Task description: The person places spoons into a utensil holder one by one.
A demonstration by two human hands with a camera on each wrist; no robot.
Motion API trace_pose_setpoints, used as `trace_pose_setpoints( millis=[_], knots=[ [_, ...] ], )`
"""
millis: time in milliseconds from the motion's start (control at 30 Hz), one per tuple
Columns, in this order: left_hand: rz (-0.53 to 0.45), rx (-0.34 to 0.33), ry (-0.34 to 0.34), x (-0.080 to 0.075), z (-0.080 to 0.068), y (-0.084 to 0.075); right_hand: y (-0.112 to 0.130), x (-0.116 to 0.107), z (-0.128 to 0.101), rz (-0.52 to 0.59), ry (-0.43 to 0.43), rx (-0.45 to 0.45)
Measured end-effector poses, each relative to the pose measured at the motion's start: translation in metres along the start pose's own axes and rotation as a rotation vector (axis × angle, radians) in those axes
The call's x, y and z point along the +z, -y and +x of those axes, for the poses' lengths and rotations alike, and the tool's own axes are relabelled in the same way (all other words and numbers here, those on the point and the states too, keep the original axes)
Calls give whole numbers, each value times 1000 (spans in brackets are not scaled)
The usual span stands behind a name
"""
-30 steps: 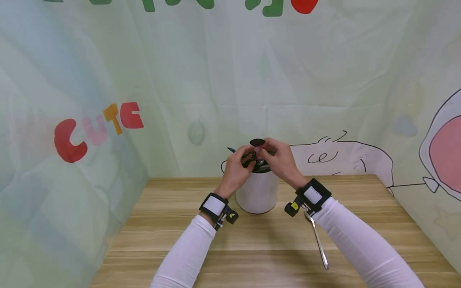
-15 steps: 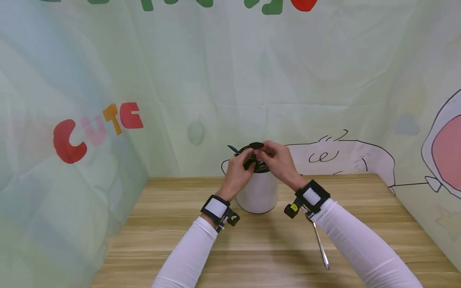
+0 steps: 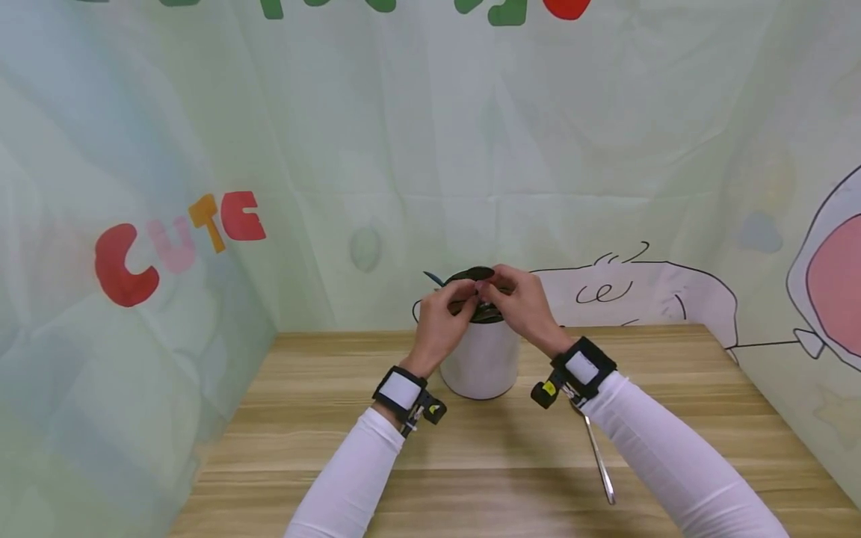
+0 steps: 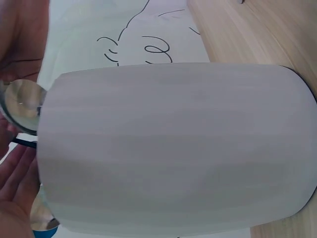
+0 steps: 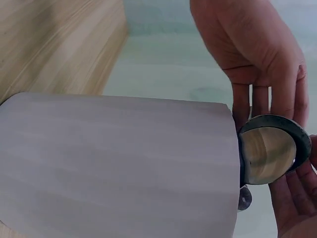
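Observation:
A white cylindrical container (image 3: 479, 362) stands upright on the table with several spoons and a dark inner rim at its top. Above its mouth shows the dark bowl of a spoon (image 3: 480, 272); its shiny round bowl also shows at the rim in the right wrist view (image 5: 270, 153). My left hand (image 3: 439, 321) bends over the left side of the rim, thumb and fingertips pinched together by the spoon. From the right, my right hand (image 3: 526, 306) pinches at the same spot. The fingertips of both hands meet, and what lies between them is largely hidden.
A metal spoon (image 3: 599, 459) lies on the wooden table (image 3: 323, 418), its upper end partly behind the right wrist strap. A blue-edged utensil (image 3: 433, 279) sticks out of the container at the back left. A printed cloth (image 3: 403, 149) hangs behind and beside the table.
The dark spoon bowl has sunk a little toward the container's mouth. My left thumb and fingertips have come together, and the right hand has lowered slightly.

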State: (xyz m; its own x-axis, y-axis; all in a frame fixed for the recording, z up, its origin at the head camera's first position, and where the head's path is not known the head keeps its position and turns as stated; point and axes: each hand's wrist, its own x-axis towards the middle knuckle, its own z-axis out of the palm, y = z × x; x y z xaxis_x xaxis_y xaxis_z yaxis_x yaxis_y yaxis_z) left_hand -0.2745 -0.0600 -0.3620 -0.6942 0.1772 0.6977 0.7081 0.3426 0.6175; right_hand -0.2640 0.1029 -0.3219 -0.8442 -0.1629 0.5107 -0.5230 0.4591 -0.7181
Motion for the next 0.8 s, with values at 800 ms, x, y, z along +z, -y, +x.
trace_pose_setpoints(
  millis=[800],
  knots=[
    [70,-81,42,-10,2,-4,-5,9,-1,-121,35,23]
  ],
)
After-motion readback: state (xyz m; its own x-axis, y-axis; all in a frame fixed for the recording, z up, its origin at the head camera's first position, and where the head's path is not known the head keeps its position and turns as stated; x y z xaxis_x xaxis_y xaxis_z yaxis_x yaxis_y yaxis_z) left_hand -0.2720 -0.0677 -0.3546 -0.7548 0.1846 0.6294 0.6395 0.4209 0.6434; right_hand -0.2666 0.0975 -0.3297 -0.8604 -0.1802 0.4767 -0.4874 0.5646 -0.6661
